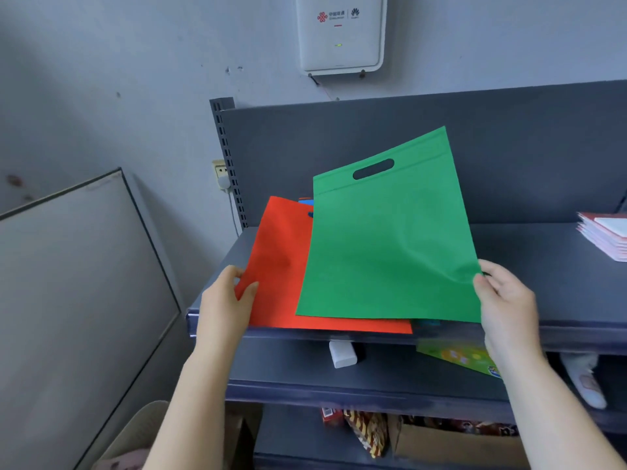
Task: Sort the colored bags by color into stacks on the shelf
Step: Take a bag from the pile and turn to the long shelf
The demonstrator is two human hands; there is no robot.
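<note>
A flat green bag with a cut-out handle is lifted and tilted above the top shelf. My right hand pinches its lower right corner. Under it lies a flat red-orange bag on the shelf's left part, and my left hand pinches that bag's lower left edge. Slivers of blue and teal bags peek out from beneath the red one; the rest of the pile is hidden.
A stack of pink and white booklets sits at the shelf's right end. The lower shelf holds a white box and a green printed pack. A framed board leans at the left. A white router hangs on the wall.
</note>
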